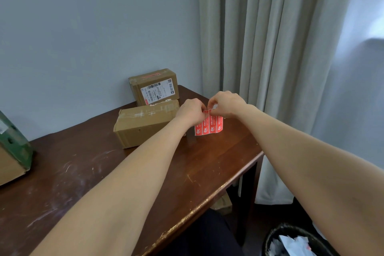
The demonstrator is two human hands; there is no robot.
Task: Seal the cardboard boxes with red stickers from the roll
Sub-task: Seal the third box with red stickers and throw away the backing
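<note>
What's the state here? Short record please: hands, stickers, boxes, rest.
left hand: pinches top edge of strip
right hand: pinches the same edge, beside the left
strip: red stickers, hanging down from the hands above the table
front box: lying flat, clear tape on top, no red sticker visible
rear box: behind the front box, white label facing the camera, red band on top, probably a sticker
left edge: green box, partly out of frame
floor: bin, paper inside
</note>
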